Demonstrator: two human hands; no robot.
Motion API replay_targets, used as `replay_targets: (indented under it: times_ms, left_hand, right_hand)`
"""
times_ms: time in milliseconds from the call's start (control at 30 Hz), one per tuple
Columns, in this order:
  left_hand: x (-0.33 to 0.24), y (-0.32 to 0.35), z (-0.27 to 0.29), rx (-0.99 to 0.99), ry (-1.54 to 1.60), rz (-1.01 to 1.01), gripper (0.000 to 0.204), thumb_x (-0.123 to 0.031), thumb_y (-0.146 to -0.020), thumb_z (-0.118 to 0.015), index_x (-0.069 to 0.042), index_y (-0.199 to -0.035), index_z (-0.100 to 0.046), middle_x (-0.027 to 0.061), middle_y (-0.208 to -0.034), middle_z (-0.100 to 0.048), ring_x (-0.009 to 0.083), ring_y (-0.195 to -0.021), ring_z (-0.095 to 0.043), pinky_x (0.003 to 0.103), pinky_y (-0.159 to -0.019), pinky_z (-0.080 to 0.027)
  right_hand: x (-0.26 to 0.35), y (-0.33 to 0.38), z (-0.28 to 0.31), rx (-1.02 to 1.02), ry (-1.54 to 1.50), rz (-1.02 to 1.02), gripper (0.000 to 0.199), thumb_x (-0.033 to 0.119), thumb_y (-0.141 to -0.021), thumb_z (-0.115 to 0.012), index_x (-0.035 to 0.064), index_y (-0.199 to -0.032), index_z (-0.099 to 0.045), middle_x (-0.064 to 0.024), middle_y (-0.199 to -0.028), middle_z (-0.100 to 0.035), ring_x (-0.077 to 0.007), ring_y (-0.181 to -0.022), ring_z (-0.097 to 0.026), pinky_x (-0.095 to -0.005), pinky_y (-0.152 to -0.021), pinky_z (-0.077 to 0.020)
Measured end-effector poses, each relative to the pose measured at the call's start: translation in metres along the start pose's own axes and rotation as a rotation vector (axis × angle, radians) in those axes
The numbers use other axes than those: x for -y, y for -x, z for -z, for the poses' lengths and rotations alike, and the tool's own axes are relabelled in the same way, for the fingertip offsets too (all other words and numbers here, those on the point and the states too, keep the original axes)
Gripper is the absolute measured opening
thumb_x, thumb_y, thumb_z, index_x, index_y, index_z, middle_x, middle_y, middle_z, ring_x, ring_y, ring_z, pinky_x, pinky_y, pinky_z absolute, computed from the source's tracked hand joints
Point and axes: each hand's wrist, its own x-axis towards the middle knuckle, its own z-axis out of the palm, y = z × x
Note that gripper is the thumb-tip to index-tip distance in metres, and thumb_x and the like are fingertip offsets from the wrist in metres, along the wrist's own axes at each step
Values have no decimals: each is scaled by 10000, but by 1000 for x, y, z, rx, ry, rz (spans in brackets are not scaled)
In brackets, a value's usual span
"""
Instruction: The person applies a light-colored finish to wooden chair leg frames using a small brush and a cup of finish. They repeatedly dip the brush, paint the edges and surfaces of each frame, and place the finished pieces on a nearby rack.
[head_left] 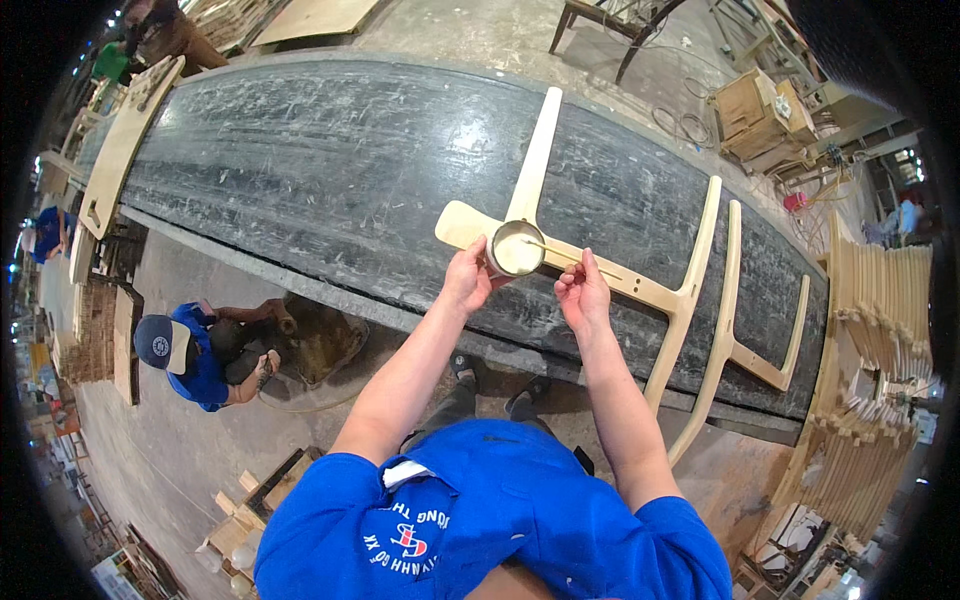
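My left hand [466, 280] grips the side of a small round can [516, 273] holding a cream-coloured substance. A thin stick [553, 249] reaches into the can, its other end pinched in my right hand [585, 292]. Both hands are above the near part of a long dark table. Beneath the can lies a pale wooden chair-like frame [697, 255], with two long legs and a rail between them that has small dark holes. The can hides part of the joint at the frame's left leg. Right of it lies a second wooden frame [728, 290].
The dark, scuffed table [300, 160] stretches far left, where a wooden board [125, 150] lies across its end. A co-worker in a cap [195, 355] crouches at left. Stacked wooden parts [885, 320] stand at right, and a wooden box [750, 110] beyond the table.
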Motion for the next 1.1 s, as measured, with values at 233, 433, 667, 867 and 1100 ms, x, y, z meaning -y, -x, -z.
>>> replay_targets:
  times_ms: [233, 433, 667, 867, 1100]
  left_hand:
    - [8, -21, 31, -54, 63, -71, 415, -334, -969, -317, -20, -1207, -448, 157, -1173, -529, 280, -1036, -567, 509, -822, -500]
    - [-3, 13, 98, -111, 140, -129, 437, -347, -965, -300, -82, -1290, -423, 114, -1266, -500, 287, -1138, -504, 478, -920, -443]
    - [3, 53, 123, -257, 118, -119, 426, -353, -960, -306, -95, -1268, -447, 94, -1232, -525, 286, -1107, -527, 476, -885, -469]
    - [11, 60, 139, -247, 165, -140, 416, -330, -963, -312, -68, -1259, -442, 110, -1204, -537, 287, -1070, -552, 481, -848, -496]
    - [11, 60, 134, -256, 166, -128, 420, -335, -966, -309, -65, -1260, -437, 108, -1225, -521, 279, -1086, -542, 469, -853, -500]
  right_hand:
    - [40, -20, -23, 261, 471, 440, 121, 153, -879, -579, 61, -855, -505, -69, -748, -606, -147, -657, -603, -275, -564, -491]
    - [34, -37, -54, 286, 1235, 838, 180, 155, -855, -609, 11, -783, -530, -48, -609, -572, -100, -576, -554, -252, -531, -439]
    - [19, -54, -57, 386, 1437, 920, 187, 156, -821, -633, 17, -769, -520, -98, -574, -536, -186, -510, -533, -297, -501, -423]
    - [4, -67, -56, 439, 1562, 921, 185, 155, -823, -632, 10, -785, -524, -99, -570, -519, -177, -512, -519, -295, -502, -412]
    - [13, -69, -66, 426, 1584, 878, 187, 167, -835, -621, 11, -790, -528, -96, -592, -557, -149, -532, -542, -288, -525, -434]
